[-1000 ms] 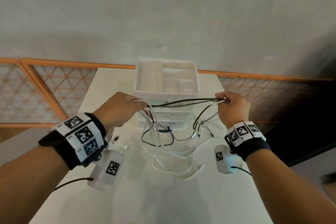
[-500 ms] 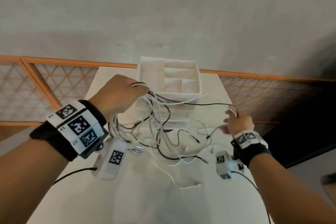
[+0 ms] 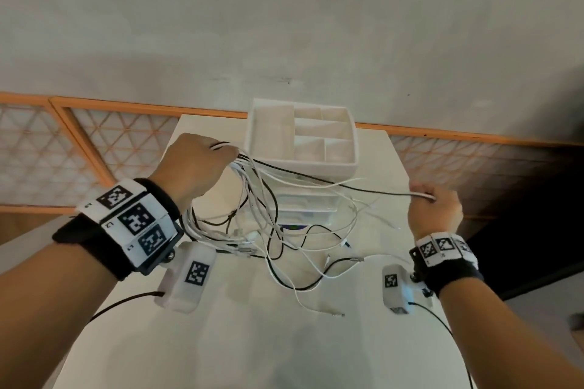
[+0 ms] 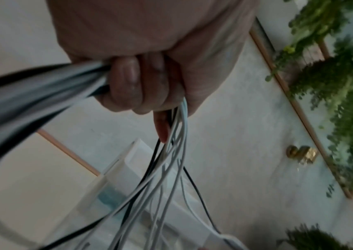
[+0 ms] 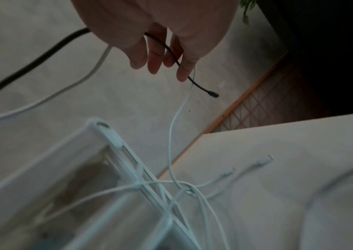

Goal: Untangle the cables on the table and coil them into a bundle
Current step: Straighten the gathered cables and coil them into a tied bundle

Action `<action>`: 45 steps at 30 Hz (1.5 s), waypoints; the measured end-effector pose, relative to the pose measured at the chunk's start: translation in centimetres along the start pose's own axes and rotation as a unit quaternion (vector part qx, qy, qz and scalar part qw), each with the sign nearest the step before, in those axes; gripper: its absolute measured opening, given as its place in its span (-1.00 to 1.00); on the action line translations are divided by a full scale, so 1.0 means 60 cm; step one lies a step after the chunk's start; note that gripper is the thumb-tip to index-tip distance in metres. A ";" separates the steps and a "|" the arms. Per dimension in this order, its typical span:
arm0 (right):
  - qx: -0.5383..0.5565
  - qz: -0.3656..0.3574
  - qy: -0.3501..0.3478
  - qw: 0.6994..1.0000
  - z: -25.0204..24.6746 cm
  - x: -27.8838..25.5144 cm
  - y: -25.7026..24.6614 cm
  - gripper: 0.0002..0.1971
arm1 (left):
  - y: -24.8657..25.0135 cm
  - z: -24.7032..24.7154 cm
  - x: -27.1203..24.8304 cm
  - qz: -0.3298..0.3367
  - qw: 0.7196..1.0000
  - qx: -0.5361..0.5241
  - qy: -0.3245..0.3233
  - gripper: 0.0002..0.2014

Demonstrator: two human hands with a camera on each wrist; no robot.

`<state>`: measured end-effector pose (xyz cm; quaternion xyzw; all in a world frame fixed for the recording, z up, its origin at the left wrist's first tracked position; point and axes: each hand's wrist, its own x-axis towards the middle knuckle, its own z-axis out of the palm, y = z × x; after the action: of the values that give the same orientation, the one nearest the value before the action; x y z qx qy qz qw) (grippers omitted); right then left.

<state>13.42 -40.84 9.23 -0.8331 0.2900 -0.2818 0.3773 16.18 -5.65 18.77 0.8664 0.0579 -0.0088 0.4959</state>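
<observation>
From the head camera I see the cables (image 3: 268, 224) as a loose tangle of white and black strands, part lifted above the white worktop (image 3: 252, 341) and part trailing on it, in front of a white drawer organiser (image 3: 301, 164) that stands at the far side. My left hand (image 3: 196, 164) is raised beside the organiser's left edge, and most of the strands gather up into it; the left wrist camera shows that grip (image 4: 141, 81) curled tight round a thick sheaf of cables (image 4: 167, 160), which fan out below the fist and hang down past the organiser. From there a black cable (image 3: 331, 182) and a white cable (image 3: 422, 196) run across, over the organiser's front, to my right hand (image 3: 434, 208), which is well apart from the left and lower, out near the worktop's right edge. In the right wrist view that hand (image 5: 165, 37) has its fingers (image 5: 184, 67) bent over the black cable (image 5: 184, 71), whose plug end sticks out just past the fingertips, with a white cable (image 5: 175, 118) dropping from the same grip towards the tangle; the picture is dim and blurred, so I take it as a light pinch rather than a firm fist. Several loose plug ends lie on the worktop between my two wrists.
</observation>
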 end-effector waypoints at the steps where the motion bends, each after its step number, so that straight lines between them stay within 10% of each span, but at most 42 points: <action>1: 0.008 -0.005 0.015 1.000 -0.003 0.007 -0.012 -0.78 | -0.002 0.004 -0.001 0.011 0.999 0.039 -0.006 -0.59; 14: 0.246 -0.211 0.053 0.944 -0.023 0.070 -0.189 -0.73 | -0.077 0.088 -0.017 0.013 0.928 0.329 -0.172 -0.60; 20: 0.160 -0.262 0.018 0.952 -0.010 0.054 -0.150 -0.71 | -0.054 0.067 -0.016 0.019 0.954 0.270 -0.128 -0.56; 25: 0.189 -0.094 -0.161 0.964 0.007 0.059 -0.123 -0.57 | -0.029 0.048 -0.010 -0.004 0.993 0.051 -0.108 -0.65; 33: 0.052 -0.212 -0.141 0.966 0.027 0.052 -0.046 -0.85 | -0.007 0.048 -0.020 -0.043 0.988 0.002 -0.148 -0.70; 38: -0.199 -0.105 -0.332 0.916 0.021 0.023 0.024 -0.37 | 0.015 0.016 -0.022 -0.057 0.977 -0.099 -0.177 -0.67; 45: 0.053 -0.280 -0.382 0.879 0.017 -0.123 -0.186 -0.12 | 0.047 0.052 -0.037 0.027 0.978 -0.055 -0.198 -0.62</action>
<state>12.19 -29.09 15.67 -0.9013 -0.1379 -0.0502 0.4076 14.42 -9.92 19.76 0.8200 -0.0651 -0.1638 0.5445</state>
